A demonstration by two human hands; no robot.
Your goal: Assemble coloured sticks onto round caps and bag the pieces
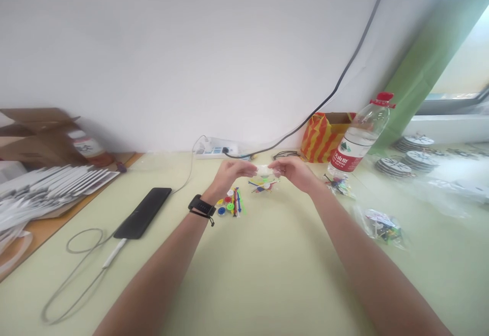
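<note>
Whitish translucent piece (264, 170), pinched between hands (232, 174) (294, 171)

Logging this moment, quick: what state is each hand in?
Left hand: closed, pinching one end of a small whitish piece.
Right hand: closed, pinching its other end.

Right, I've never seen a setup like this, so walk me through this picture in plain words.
There is no machine here: one camera, worn on a person's head, looks forward and down along two bare arms. The left hand, with a black watch on its wrist, and the right hand hold a small whitish piece at their fingertips, too blurred to name. On the table lie a black phone, colourful plastic parts and bagged parts; a water bottle stands at right.
</note>
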